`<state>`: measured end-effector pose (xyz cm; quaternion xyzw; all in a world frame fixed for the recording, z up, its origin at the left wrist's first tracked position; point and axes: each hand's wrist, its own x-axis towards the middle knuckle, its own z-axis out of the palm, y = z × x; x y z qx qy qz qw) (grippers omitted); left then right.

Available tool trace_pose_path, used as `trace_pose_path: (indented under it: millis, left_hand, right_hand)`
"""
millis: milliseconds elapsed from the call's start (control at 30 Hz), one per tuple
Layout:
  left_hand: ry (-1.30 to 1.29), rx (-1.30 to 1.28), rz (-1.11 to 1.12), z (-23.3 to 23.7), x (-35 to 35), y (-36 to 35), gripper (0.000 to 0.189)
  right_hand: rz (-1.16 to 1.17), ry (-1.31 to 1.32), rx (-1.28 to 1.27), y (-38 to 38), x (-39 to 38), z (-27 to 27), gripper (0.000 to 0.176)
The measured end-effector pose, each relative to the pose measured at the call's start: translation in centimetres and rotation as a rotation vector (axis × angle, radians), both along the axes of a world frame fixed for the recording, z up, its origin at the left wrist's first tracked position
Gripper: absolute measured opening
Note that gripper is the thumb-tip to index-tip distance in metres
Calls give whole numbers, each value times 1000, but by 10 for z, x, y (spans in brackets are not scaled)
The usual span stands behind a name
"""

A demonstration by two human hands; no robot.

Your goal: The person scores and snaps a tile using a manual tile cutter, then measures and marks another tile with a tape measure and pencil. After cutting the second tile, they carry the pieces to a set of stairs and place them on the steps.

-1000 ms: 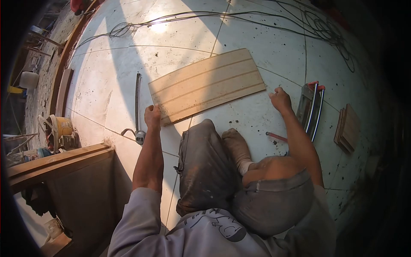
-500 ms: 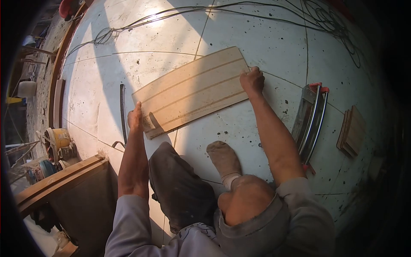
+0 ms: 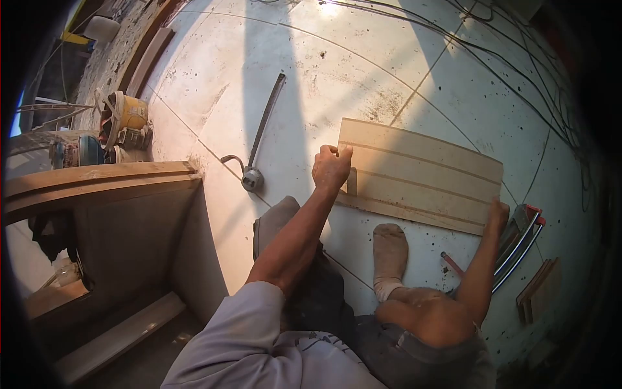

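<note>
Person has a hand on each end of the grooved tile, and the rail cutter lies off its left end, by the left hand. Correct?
Not quite. The cutter lies off the right end of the tile, by the right hand, as the head view shows. Near the left hand lies a metal bar instead. A hand is on each end of the tile, as stated.

Bare floor (image 3: 324,65) beyond the tile (image 3: 421,172) is passable as far as the cables (image 3: 512,61). A metal bar (image 3: 265,123) lies well left. The tile cutter (image 3: 518,243) crowds the right corner; a socked foot (image 3: 390,249) and red pencil (image 3: 451,262) obstruct the near side.
</note>
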<state>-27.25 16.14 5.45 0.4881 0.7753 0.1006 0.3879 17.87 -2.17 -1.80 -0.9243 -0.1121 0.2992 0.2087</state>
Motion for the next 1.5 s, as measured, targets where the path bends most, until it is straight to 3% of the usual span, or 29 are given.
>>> trace_pose_path:
  millis: [67, 133, 267, 333, 433, 500, 667, 700, 767, 800, 933, 1000, 1133, 1267, 1433, 1500]
  left_hand:
    - [-45, -20, 8, -5, -15, 0, 52]
    - [-185, 25, 5, 0, -24, 7, 49]
    - [357, 396, -40, 6, -99, 25, 46]
    - [540, 308, 17, 11, -140, 33, 51]
    - [616, 134, 146, 1, -186, 21, 57]
    - [568, 57, 82, -5, -202, 8, 45]
    - [611, 280, 11, -34, -218, 8, 29]
    - [607, 286, 4, -40, -224, 14, 29]
    - [-20, 335, -75, -51, -232, 23, 22]
    - [-211, 231, -59, -21, -204, 24, 18]
    - [-519, 35, -249, 13, -144, 46, 18]
    - [-611, -155, -567, 29, -109, 49, 17]
    - [-483, -359, -701, 44, -57, 48, 16]
    - [-389, -435, -841, 33, -47, 52, 14]
    - [-359, -534, -930, 39, -45, 71, 13]
    - [-275, -535, -897, 44, -40, 77, 13]
  right_hand:
    - [85, -264, 90, -21, 23, -30, 42]
    - [88, -287, 97, -5, 7, -27, 39]
    - [-22, -430, 102, -2, -28, 4, 41]
    - [14, -420, 70, 2, -39, 12, 38]
    - [52, -491, -43, 4, -24, -2, 46]
    - [49, -465, -18, 11, -40, 7, 47]
    - [14, -422, -39, 8, -47, 30, 51]
    - [7, -431, -38, 11, -53, 32, 52]
    - [46, -511, 33, 18, -67, 44, 51]
    - [98, -592, 100, 21, -74, 52, 50]
    - [243, -574, 347, 48, -103, 70, 45]
    - [325, -456, 490, 58, -120, 71, 43]
    - [439, -239, 636, 78, -166, 103, 43]
    - [541, -179, 580, 78, -176, 90, 44]
    - [879, -509, 557, 80, -162, 66, 34]
    - [921, -515, 537, 84, -157, 63, 29]
